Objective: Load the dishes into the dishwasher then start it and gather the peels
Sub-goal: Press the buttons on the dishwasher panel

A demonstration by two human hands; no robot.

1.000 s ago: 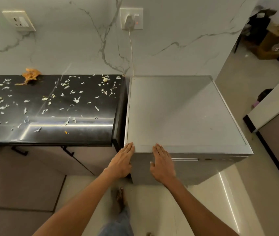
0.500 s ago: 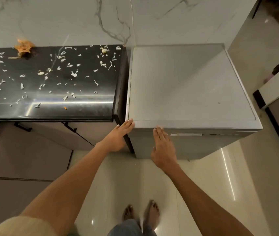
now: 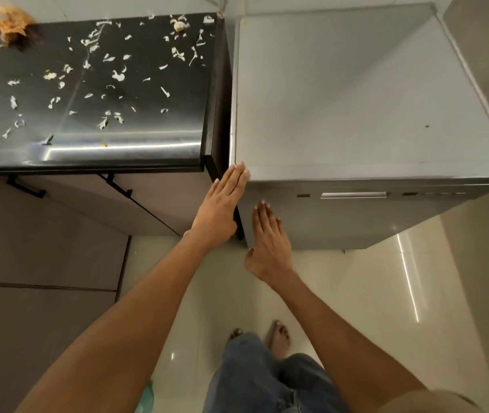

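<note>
Two flat, open hands, holding nothing: our left hand [image 3: 222, 210] touches the front-left corner of the grey metal box-shaped dishwasher [image 3: 356, 114], our right hand [image 3: 268, 234] lies against its door. Its handle slot [image 3: 353, 195] runs sideways to the right, nearer our right hand.

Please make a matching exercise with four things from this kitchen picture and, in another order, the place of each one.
Things:
1. left hand
2. right hand
3. pale peels
4. orange peel heap

Places:
A. scattered over the black counter
B. flat on the dishwasher door front
C. far left corner of the counter, by the wall
D. fingertips at the dishwasher's top left front corner

Pairs: 1-D, 2-B, 3-A, 4-C
</note>
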